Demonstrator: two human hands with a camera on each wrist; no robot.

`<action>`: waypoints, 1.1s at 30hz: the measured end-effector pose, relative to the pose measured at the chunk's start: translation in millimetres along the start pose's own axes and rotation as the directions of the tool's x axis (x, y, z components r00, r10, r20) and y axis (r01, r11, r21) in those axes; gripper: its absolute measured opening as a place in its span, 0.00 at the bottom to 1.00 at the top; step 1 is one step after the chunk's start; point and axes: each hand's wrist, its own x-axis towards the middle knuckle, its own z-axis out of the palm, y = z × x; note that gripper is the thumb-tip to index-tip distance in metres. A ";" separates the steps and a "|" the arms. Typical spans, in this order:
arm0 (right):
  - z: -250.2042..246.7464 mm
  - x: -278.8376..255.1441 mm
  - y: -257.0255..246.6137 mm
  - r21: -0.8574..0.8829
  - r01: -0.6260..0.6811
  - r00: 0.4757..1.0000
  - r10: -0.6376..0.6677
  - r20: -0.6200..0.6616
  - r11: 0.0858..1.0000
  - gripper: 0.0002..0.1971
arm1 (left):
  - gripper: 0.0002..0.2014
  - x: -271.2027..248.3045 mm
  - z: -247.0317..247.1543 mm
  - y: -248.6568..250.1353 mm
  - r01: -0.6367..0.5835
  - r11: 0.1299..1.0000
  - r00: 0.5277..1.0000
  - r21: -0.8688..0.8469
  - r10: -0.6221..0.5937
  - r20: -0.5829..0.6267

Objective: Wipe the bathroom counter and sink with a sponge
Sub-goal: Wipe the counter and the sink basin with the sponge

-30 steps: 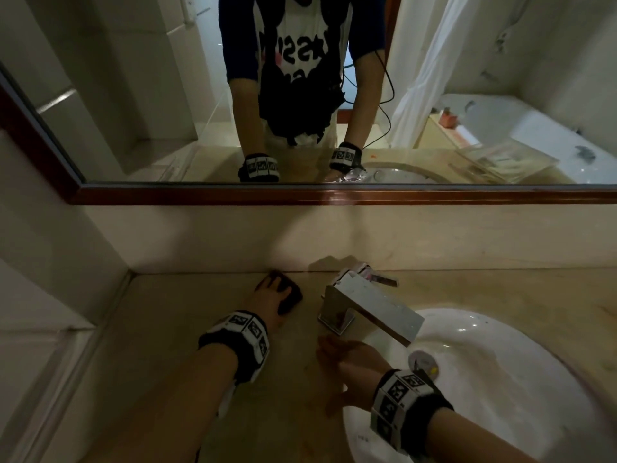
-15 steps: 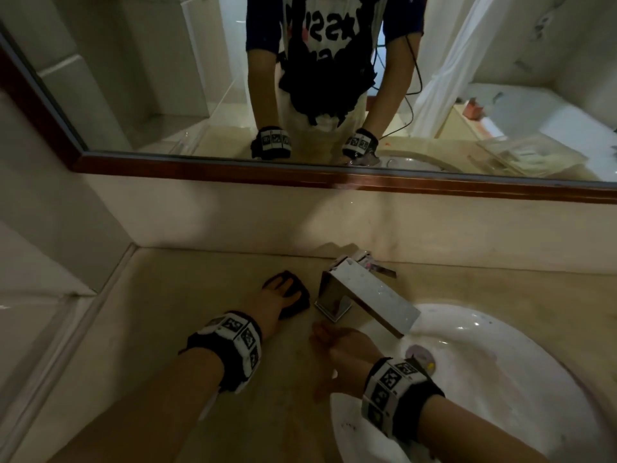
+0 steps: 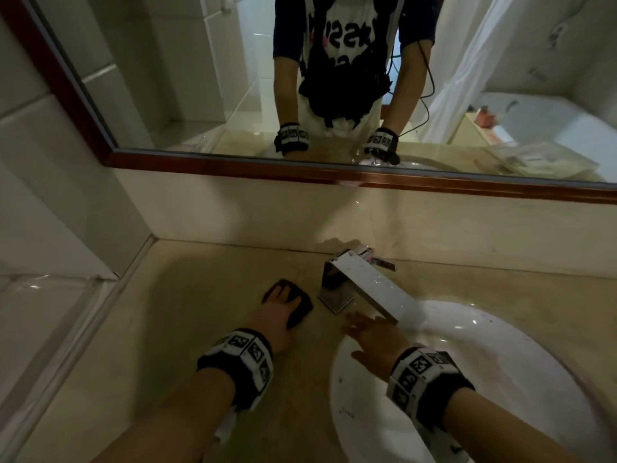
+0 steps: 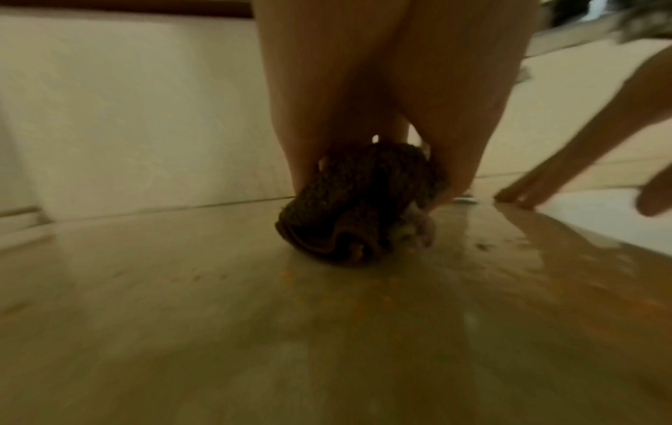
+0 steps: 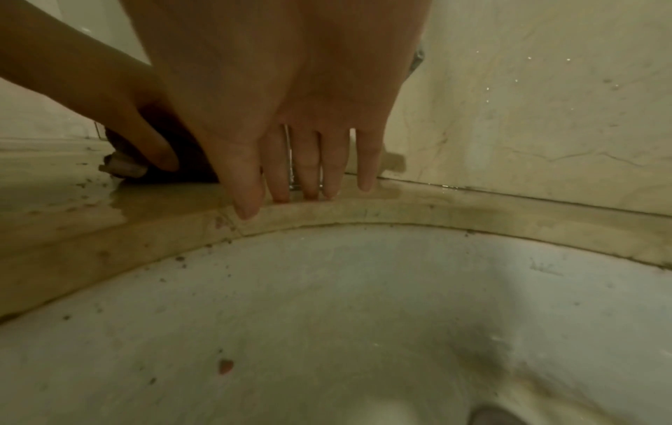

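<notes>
A dark sponge (image 3: 300, 310) lies on the beige counter (image 3: 160, 345), just left of the faucet base. My left hand (image 3: 283, 297) presses down on it. In the left wrist view the sponge (image 4: 349, 212) is folded and pinched between the fingers and thumb of the left hand (image 4: 367, 169). My right hand (image 3: 364, 325) lies open under the faucet spout, and its straight fingers (image 5: 309, 184) touch the counter edge above the white sink (image 5: 327, 330). The sink bowl (image 3: 500, 369) shows dark specks, and the counter around the sponge is wet.
A square chrome faucet (image 3: 364, 285) stands behind the sink, with its spout reaching over the bowl. The backsplash and a wood-framed mirror (image 3: 300, 168) close off the back. A tiled wall (image 3: 50, 228) bounds the counter on the left.
My right hand's fingers have stretched out flat toward the faucet base. The left hand with the sponge has stayed beside the faucet, shifting only slightly.
</notes>
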 end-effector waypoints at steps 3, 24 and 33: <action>7.7 -5.1 0.3 0.040 -0.026 1.000 0.026 0.009 0.999 0.26 | 0.35 -5.5 7.5 16.9 -0.037 0.998 0.999 0.059 0.035 0.032; 4.8 35.5 -87.8 0.468 -0.455 0.887 0.430 0.165 0.758 0.39 | 0.41 -104.2 51.4 -78.1 0.341 0.940 0.936 0.015 -0.341 0.093; -27.1 11.1 -83.2 0.416 -0.341 0.935 0.350 0.057 0.843 0.18 | 0.41 -94.4 52.3 -92.7 0.332 0.943 0.923 0.027 -0.331 0.196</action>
